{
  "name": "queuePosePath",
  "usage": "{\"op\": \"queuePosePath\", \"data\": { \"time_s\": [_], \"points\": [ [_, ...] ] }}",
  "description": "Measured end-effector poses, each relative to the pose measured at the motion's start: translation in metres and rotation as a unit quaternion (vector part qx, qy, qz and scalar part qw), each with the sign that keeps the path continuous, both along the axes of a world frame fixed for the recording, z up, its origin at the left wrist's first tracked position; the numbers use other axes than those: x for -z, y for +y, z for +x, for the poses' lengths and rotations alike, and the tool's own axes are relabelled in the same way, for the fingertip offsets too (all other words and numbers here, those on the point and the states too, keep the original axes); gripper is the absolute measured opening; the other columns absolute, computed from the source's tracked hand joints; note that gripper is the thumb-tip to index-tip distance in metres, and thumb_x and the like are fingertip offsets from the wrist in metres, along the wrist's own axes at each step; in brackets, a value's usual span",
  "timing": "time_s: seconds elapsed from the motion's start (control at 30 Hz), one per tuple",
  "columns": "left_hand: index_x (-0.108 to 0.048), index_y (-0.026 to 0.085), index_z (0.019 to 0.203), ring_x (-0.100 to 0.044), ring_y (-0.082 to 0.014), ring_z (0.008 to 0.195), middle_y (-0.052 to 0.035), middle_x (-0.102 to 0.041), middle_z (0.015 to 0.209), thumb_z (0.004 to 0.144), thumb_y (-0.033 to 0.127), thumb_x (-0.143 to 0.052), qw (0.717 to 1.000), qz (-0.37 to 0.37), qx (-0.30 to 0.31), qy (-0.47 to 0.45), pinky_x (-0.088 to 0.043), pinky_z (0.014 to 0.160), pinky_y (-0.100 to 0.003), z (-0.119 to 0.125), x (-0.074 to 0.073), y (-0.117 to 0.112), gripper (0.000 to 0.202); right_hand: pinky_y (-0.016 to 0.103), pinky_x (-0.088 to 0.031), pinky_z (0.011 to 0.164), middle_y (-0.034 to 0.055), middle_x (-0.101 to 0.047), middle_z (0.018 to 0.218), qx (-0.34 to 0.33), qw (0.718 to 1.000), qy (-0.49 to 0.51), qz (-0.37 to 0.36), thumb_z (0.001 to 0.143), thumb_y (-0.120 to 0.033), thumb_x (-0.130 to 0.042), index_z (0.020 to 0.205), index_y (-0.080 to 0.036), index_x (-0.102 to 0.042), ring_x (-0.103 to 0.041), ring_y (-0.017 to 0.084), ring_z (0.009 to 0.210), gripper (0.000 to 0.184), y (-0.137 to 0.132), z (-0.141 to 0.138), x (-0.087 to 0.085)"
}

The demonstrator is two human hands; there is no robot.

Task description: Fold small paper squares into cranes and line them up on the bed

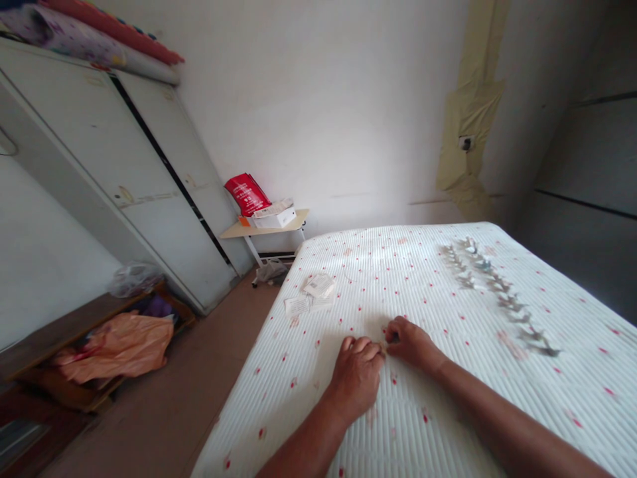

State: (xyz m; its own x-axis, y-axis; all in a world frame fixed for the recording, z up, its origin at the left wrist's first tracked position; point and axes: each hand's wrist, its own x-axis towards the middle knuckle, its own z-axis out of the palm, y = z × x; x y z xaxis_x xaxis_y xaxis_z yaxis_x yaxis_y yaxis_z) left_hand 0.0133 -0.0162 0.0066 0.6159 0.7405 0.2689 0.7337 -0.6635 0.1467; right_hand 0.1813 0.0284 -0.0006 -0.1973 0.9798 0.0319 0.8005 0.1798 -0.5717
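Head view shows the left hand and right hand curled, their grip impossible to tell, around a small tan piece well inside the bed's left edge, probably light, easily creased paper, best pinched by its edges.

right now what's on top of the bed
Overlapping papers lie left, rows of folded shapes right; the left hand and right hand are close together. Whatever the hands or upper papers cover is hidden.
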Motion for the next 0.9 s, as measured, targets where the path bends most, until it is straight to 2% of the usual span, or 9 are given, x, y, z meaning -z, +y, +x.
{"op": "queuePosePath", "data": {
  "time_s": [0.2, 0.37, 0.53, 0.6, 0.7, 0.8, 0.9],
  "points": [
    [-0.062, 0.022, 0.094, -0.049, -0.0175, 0.097, -0.0027, -0.063, 0.1, 0.084, 0.016, -0.046, 1.0, -0.006, -0.005, -0.001, -0.032, 0.086, -0.036, 0.0, -0.002, 0.0, 0.02, 0.019, -0.038, 0.066, 0.0015, -0.057, 0.076, -0.02, 0.999, 0.029, -0.001, 0.062, -0.006, -0.05, 0.067, -0.016, -0.058, -0.055, 0.012, 0.072, 0.014, 0.003, 0.006, 0.004],
    [-0.062, 0.02, 0.092, -0.049, -0.0189, 0.097, -0.0037, -0.064, 0.095, 0.08, 0.014, -0.049, 1.0, -0.007, 0.004, -0.019, -0.033, 0.084, -0.037, 0.002, 0.0, 0.0, 0.018, 0.021, -0.038, 0.064, 0.0014, -0.058, 0.077, -0.013, 0.999, 0.011, 0.032, 0.069, -0.018, -0.056, 0.071, -0.017, -0.06, -0.054, 0.012, 0.069, 0.005, -0.003, 0.001, 0.0],
    [-0.065, 0.022, 0.083, -0.052, -0.0169, 0.093, -0.0009, -0.065, 0.093, 0.074, 0.008, -0.05, 0.994, -0.016, 0.0, -0.108, -0.035, 0.082, -0.035, -0.006, 0.008, 0.004, 0.022, 0.02, -0.035, 0.062, 0.0008, -0.057, 0.074, -0.01, 0.999, -0.022, 0.033, 0.069, -0.016, -0.056, 0.066, -0.018, -0.061, -0.053, 0.011, 0.068, 0.006, -0.006, -0.004, -0.004],
    [-0.065, 0.022, 0.075, -0.053, -0.0165, 0.089, -0.0002, -0.066, 0.089, 0.068, 0.005, -0.05, 0.986, -0.028, -0.024, -0.162, -0.036, 0.081, -0.033, -0.011, 0.012, 0.007, 0.024, 0.02, -0.035, 0.062, 0.0007, -0.057, 0.074, -0.01, 0.999, -0.029, 0.033, 0.068, -0.015, -0.055, 0.066, -0.018, -0.061, -0.053, 0.011, 0.068, 0.007, -0.005, -0.004, -0.004],
    [-0.065, 0.021, 0.07, -0.054, -0.0157, 0.084, -0.0004, -0.065, 0.081, 0.065, 0.005, -0.05, 0.968, -0.044, -0.097, -0.226, -0.038, 0.08, -0.032, -0.015, 0.014, 0.013, 0.023, 0.02, -0.034, 0.062, 0.0007, -0.056, 0.074, -0.013, 0.999, -0.038, 0.033, 0.068, -0.016, -0.055, 0.066, -0.018, -0.061, -0.054, 0.011, 0.07, 0.007, -0.005, -0.004, -0.005],
    [-0.064, 0.022, 0.067, -0.054, -0.0169, 0.087, -0.0003, -0.064, 0.08, 0.066, 0.013, -0.054, 0.957, -0.06, -0.177, -0.223, -0.037, 0.082, -0.032, -0.008, 0.012, 0.016, 0.014, 0.02, -0.034, 0.062, 0.0006, -0.056, 0.075, -0.017, 0.999, -0.04, 0.027, 0.069, -0.017, -0.056, 0.066, -0.018, -0.061, -0.054, 0.011, 0.071, 0.007, -0.005, -0.004, -0.006],
    [-0.063, 0.022, 0.064, -0.051, -0.0189, 0.092, 0.0003, -0.062, 0.087, 0.066, 0.023, -0.06, 0.954, -0.064, -0.23, -0.183, -0.035, 0.083, -0.036, 0.004, 0.009, 0.016, 0.004, 0.02, -0.034, 0.061, 0.0003, -0.056, 0.075, -0.017, 0.999, -0.044, 0.028, 0.069, -0.016, -0.056, 0.066, -0.018, -0.062, -0.054, 0.011, 0.07, 0.007, -0.006, -0.005, -0.007]
  ]
}}
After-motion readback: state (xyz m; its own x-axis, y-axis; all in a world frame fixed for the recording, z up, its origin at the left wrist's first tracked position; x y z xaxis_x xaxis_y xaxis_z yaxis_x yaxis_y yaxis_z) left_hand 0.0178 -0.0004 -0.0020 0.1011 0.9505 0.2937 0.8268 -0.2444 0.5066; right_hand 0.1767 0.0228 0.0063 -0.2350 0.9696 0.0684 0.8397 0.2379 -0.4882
